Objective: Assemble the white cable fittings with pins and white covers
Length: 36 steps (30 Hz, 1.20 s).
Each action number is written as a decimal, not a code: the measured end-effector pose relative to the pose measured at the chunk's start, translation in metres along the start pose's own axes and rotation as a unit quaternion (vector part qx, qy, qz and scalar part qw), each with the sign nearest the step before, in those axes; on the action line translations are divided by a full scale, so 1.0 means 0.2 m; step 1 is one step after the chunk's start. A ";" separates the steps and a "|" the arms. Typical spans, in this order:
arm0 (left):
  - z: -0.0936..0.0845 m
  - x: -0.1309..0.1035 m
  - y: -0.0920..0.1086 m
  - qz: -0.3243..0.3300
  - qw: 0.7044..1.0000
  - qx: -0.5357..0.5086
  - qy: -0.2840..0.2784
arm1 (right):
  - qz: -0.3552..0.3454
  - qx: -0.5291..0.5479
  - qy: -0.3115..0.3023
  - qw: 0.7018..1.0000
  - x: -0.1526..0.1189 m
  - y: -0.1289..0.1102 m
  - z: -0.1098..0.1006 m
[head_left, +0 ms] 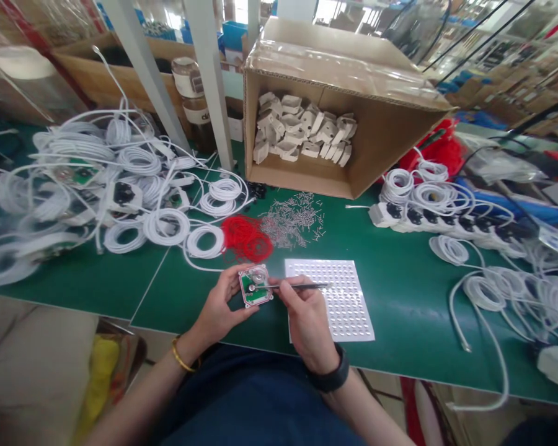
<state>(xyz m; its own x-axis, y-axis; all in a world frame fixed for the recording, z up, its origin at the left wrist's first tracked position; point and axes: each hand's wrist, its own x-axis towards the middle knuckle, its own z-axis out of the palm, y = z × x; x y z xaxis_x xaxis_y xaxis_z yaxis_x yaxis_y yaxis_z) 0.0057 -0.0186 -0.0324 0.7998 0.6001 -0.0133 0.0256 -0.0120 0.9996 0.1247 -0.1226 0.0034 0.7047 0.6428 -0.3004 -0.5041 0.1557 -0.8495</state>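
Near the front edge of the green table, my left hand (219, 310) holds a small square housing (255, 286) with a green circuit board inside, its fingers closed round the left and lower edges. My right hand (307, 319) pinches a thin dark tool (307, 286), perhaps tweezers. The tool's tip points left and lies over a small round part on the board. Partly under my right hand is a white sheet (360, 310) with rows of small round silvery pieces.
Behind my hands are red rings (246, 238), a pile of screws (295, 220) and an open cardboard box (376, 148) of white housings. Coiled white cables (167, 227) crowd the left; white housings (428, 220) with more cables stand at the right. Metal posts (214, 80) rise behind.
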 end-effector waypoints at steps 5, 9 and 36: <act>0.00 0.00 0.01 0.002 1.000 -0.007 -0.007 | 0.001 -0.005 0.011 1.000 0.00 -0.01 -0.01; 0.00 0.00 0.01 0.008 1.000 -0.009 -0.007 | 0.008 -0.001 0.012 1.000 -0.01 0.00 0.00; -0.01 -0.01 -0.01 0.009 0.999 -0.032 -0.012 | -0.031 -0.050 -0.006 0.998 -0.01 0.01 -0.02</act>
<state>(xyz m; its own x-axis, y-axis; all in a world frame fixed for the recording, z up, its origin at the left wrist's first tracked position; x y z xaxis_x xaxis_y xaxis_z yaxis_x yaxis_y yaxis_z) 0.0035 -0.0185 -0.0347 0.8143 0.5805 0.0052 -0.0267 0.0284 0.9992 0.1236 -0.1260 0.0005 0.7271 0.6427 -0.2416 -0.4071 0.1202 -0.9054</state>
